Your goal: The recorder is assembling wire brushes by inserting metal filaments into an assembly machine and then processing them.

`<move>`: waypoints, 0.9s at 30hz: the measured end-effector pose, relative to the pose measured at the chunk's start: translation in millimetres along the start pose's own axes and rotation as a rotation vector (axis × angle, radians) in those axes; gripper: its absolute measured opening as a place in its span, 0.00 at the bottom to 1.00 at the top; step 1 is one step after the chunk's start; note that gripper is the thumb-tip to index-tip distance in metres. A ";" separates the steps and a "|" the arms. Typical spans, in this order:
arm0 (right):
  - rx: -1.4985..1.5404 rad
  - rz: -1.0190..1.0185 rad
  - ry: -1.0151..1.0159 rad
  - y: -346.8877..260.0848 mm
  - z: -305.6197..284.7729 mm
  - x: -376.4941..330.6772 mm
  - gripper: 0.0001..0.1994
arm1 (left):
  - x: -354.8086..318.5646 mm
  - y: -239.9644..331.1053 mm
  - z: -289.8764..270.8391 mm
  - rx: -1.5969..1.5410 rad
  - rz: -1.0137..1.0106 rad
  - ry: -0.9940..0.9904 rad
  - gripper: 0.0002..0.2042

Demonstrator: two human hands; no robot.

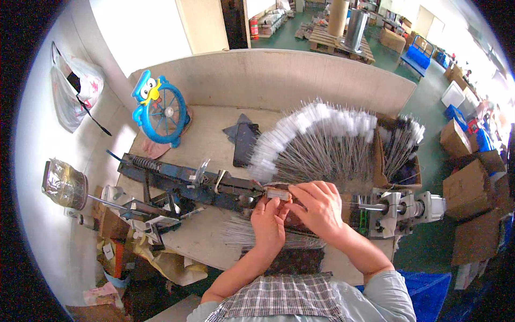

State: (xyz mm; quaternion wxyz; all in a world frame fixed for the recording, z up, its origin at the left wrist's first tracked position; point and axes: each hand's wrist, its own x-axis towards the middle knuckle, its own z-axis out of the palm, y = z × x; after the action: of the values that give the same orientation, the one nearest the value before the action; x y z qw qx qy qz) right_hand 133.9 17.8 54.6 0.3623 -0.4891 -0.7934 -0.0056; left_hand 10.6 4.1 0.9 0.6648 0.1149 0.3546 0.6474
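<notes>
At the right end of a long dark metal fixture (214, 185), both of my hands meet around a small pale rectangular piece (278, 194). My left hand (268, 224) pinches it from below, thumb and fingers drawn together. From the right, my right hand (321, 208) closes bent fingers at its other end; the fingertips are partly hidden. The exact kind of the piece is too small to make out. Under my wrists lie thin wires (241, 234). Beyond the hands, a wide fan of wire-stemmed brushes (316, 145) with white bristle heads covers the bench.
A motor unit with a shaft (407, 207) stands at the bench's right. A carton (399, 180) holds more brushes. Behind the fixture lie a dark phone (246, 145) and a blue duck-shaped fan (163, 115). A raised board (268, 75) edges the back.
</notes>
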 end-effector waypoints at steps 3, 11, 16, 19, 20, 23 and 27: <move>-0.112 0.004 -0.137 11.8 -5.0 -9.7 0.09 | -2.0 -0.7 -0.2 -0.010 0.043 0.018 0.07; -0.062 -0.039 -0.148 12.5 -4.4 -24.7 0.06 | -10.2 11.2 -0.7 -0.056 -0.080 -0.025 0.22; -0.041 -0.056 -0.147 21.6 -9.8 -24.1 0.06 | -13.9 10.8 -1.0 0.060 -0.118 -0.050 0.28; 0.034 -0.058 -0.118 22.6 -16.5 -20.5 0.08 | -17.8 9.3 -5.6 0.113 -0.080 -0.072 0.27; 0.070 -0.070 -0.057 20.0 -17.4 -20.5 0.09 | -21.0 9.3 -7.3 0.183 -0.093 -0.032 0.26; 0.155 -0.095 0.003 21.3 -18.4 -29.4 0.12 | -22.7 20.3 -28.2 0.222 -0.138 -0.070 0.24; 0.261 -0.112 -0.194 18.4 0.3 -64.1 0.12 | -25.7 57.4 -92.0 0.502 0.045 0.037 0.18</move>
State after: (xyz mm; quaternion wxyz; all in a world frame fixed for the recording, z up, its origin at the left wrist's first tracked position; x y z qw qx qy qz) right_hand 164.7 -22.0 10.7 0.3435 -0.3909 -0.8448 0.1247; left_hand -88.9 -40.5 -22.1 0.5942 0.2724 0.5139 0.5556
